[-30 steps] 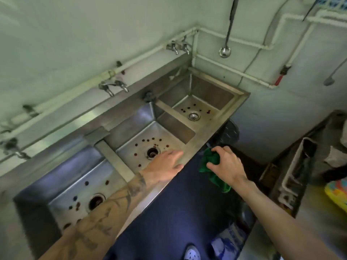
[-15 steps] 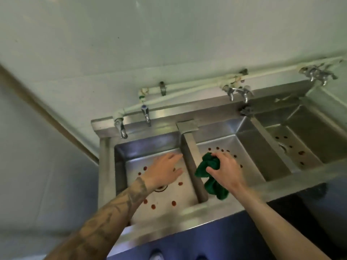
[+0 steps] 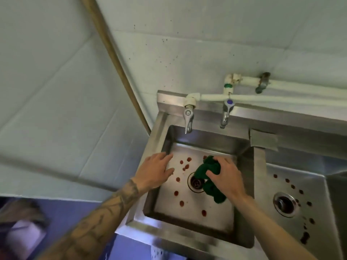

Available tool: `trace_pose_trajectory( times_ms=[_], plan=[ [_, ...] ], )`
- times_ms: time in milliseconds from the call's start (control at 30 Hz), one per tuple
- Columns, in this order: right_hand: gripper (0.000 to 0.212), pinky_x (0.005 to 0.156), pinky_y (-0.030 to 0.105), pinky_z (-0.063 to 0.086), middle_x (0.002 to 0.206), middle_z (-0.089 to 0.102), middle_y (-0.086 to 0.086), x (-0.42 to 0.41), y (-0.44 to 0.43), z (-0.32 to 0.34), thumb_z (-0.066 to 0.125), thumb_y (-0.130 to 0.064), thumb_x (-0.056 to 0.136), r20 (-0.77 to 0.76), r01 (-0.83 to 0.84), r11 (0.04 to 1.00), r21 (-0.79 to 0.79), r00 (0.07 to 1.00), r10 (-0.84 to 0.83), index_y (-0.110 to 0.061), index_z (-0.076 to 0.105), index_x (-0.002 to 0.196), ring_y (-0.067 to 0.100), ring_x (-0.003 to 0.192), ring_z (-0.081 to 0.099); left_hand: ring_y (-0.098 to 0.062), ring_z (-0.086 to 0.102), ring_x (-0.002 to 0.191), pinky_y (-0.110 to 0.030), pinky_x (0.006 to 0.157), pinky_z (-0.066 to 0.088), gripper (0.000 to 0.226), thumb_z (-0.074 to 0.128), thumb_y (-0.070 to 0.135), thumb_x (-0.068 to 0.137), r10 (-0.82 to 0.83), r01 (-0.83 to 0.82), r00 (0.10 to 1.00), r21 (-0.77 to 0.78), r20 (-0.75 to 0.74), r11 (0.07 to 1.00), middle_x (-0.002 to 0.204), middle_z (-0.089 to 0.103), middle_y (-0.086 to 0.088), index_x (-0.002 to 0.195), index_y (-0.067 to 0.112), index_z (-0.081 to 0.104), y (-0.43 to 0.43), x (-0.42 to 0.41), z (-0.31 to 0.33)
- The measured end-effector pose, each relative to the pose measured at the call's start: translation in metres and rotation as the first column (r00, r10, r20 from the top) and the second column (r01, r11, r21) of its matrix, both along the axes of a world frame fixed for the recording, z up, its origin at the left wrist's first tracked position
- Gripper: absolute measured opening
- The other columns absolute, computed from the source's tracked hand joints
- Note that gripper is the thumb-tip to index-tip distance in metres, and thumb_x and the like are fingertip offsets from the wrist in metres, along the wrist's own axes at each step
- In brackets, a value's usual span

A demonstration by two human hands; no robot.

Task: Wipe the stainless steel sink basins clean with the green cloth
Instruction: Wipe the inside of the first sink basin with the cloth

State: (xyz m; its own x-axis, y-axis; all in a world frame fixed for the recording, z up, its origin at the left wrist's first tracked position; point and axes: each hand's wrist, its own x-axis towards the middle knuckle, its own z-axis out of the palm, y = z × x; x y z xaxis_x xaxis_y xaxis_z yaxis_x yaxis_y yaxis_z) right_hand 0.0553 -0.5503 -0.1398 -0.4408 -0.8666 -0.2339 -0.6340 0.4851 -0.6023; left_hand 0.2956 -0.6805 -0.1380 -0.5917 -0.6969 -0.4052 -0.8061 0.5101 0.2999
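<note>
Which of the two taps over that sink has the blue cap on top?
The right-hand tap, under the green-ringed pipe joint, carries the blue cap. The left tap has a plain metal top.

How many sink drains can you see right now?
2. One drain sits in the left basin, partly hidden by the green cloth; the other drain is in the right basin. More may lie out of frame.

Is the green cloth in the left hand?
No, the right hand grips the green cloth; the left hand holds nothing.
</note>
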Motion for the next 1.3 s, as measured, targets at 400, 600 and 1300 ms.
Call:
trace_pose_trajectory(
  times_ms=[400, 600, 1300],
  plan=[
    [0.047, 0.094, 0.030, 0.046, 0.129, 0.059, 0.002, 0.028, -0.113, -0.121, 0.075, -0.035, 0.092, 0.044, -0.103, 0.994, 0.044, 0.994, 0.102, -0.023, 0.058, 0.134, 0.012, 0.107, 0.053, -0.035, 0.021, 0.163, -0.050, 0.131, 0.003, 0.073, 0.011, 0.062, 0.109, -0.006, 0.014, 0.999, -0.192, 0.045, 0.981, 0.174, 0.029, -0.013, 0.167, 0.021, 0.026, -0.051, 0.028, -0.125],
    [0.042, 0.089, 0.024, 0.043, 0.121, 0.060, 0.002, 0.041, -0.156, -0.171, 0.076, -0.031, 0.091, 0.075, -0.061, 0.998, -0.028, 0.995, 0.063, -0.022, 0.060, 0.129, 0.011, 0.102, 0.054, -0.036, 0.027, 0.161, -0.056, 0.133, 0.020, 0.061, 0.019, 0.050, 0.116, -0.084, 0.077, 0.996, -0.421, 0.003, 0.904, 0.171, 0.037, -0.014, 0.166, 0.017, 0.033, -0.043, 0.043, -0.160],
    [0.059, 0.116, 0.060, 0.036, 0.153, 0.045, 0.018, 0.064, -0.166, -0.339, 0.059, -0.059, 0.097, -0.450, -0.240, 0.970, 0.043, 0.862, 0.233, -0.023, 0.056, 0.143, 0.041, 0.141, 0.043, -0.033, 0.036, 0.158, -0.056, 0.127, 0.034, 0.057, 0.036, 0.043, 0.114, -0.070, 0.023, 0.995, -0.493, -0.076, 0.870, 0.167, 0.042, -0.016, 0.162, 0.012, 0.044, -0.045, 0.045, -0.164]
  ],
)
